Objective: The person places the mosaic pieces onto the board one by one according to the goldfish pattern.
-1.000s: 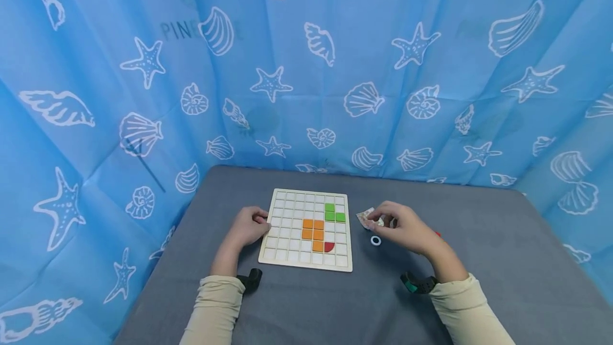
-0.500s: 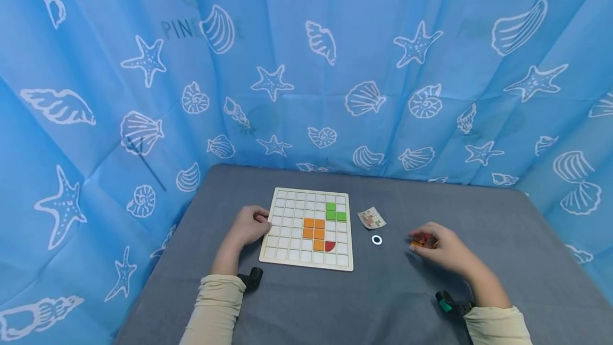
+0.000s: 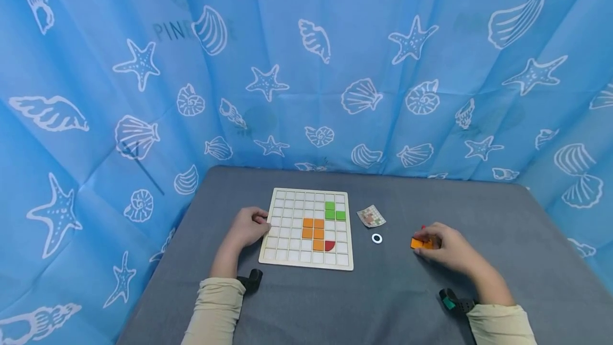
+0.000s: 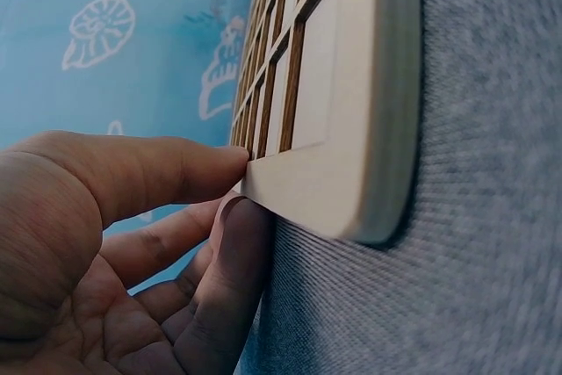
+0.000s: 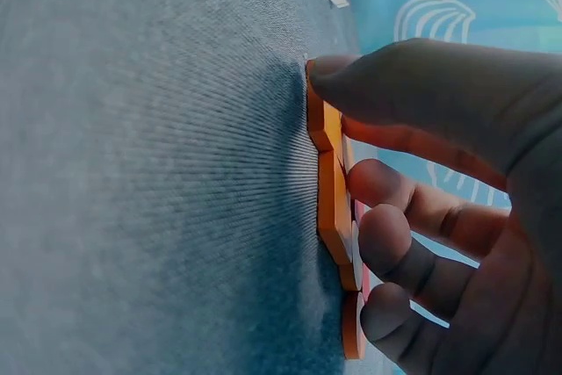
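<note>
A pale grid board (image 3: 282,227) is lying flat on the grey desk (image 3: 359,302). The left hand (image 3: 246,228) is holding the board's left edge, its grip closing thumb above and finger below on the rim, as the left wrist view is showing. The right hand (image 3: 447,249) is working well to the right of the board; its grip is nearly closed, thumb and index finger pinching an orange tile (image 3: 417,243), while the other fingers are curling over more orange pieces (image 5: 332,204) lined up beside it. A bit of red (image 3: 423,227) is peeping out past those fingers.

On the board's right half, five orange squares (image 3: 319,233) are sitting together, a red quarter-round (image 3: 329,246) is resting beside the lowest of them, and three green squares (image 3: 330,214) are forming a corner shape above. Just to the board's right, a small patterned card (image 3: 371,216) is lying slightly askew, with a white disc with a dark centre (image 3: 377,238) resting near it. Behind the board, a blue shell-print curtain (image 3: 287,111) is hanging.
</note>
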The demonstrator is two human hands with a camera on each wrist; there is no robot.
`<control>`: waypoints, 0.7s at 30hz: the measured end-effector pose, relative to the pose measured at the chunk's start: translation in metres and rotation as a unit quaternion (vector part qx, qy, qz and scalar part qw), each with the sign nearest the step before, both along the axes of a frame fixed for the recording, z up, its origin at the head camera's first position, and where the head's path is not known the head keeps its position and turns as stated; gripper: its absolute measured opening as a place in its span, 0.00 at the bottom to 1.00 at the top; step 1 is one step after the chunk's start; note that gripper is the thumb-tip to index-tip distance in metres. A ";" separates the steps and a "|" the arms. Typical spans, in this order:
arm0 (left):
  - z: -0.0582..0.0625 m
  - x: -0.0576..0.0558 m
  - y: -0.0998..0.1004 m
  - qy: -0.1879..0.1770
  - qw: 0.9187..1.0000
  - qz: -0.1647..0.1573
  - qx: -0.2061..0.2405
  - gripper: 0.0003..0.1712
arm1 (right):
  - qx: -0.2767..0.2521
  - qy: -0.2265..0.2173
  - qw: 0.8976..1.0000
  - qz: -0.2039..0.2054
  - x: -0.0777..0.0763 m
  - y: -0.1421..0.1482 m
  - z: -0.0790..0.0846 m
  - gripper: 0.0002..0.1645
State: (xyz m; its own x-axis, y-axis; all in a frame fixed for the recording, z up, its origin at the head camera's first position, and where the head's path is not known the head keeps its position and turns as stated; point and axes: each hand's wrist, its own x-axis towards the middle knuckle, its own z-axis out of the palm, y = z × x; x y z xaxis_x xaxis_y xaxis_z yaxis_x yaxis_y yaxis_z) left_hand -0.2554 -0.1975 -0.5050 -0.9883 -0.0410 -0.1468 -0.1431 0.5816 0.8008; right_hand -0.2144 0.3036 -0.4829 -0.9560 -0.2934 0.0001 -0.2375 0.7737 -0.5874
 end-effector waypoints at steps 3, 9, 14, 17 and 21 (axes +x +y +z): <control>0.001 0.000 0.000 0.003 1.000 0.001 -0.003 0.18 | 0.006 -0.004 1.000 -0.003 -0.001 -0.001 0.001 0.18; 0.001 0.000 0.001 0.004 1.000 0.001 -0.006 0.17 | 0.006 -0.011 1.000 -0.002 -0.001 -0.003 0.000 0.14; 0.002 0.001 0.001 0.006 1.000 0.001 -0.004 0.17 | 0.001 -0.006 1.000 0.006 0.000 -0.005 -0.002 0.13; 0.003 0.001 0.002 0.009 1.000 0.000 -0.006 0.17 | 0.000 0.001 1.000 0.014 -0.001 -0.006 -0.003 0.12; 0.003 0.001 0.002 0.009 1.000 0.001 -0.007 0.17 | -0.002 -0.002 1.000 0.026 -0.001 -0.008 -0.003 0.12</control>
State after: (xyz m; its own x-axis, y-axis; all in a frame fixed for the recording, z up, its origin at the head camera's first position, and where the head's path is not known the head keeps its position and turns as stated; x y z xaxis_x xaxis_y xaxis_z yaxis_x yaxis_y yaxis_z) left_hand -0.2542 -0.1954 -0.5016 -0.9906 -0.0457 -0.1288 -0.1307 0.5924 0.7950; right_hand -0.2158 0.2955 -0.4863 -0.9391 -0.3435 -0.0024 -0.2756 0.7574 -0.5919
